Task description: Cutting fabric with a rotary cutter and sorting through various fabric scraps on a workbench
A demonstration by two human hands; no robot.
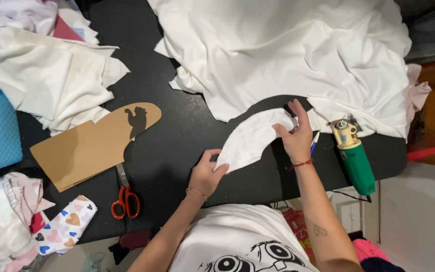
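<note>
Now curved white piece (pixel 250 138) spans btwn left hand (pixel 206 174) (lower end) & right hand (pixel 296 136).

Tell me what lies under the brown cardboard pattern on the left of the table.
The brown cardboard pattern lies on the black table, its upper edge over white fabric. The blade of the red-handled scissors meets its lower edge. Whatever else it covers is hidden.
</note>
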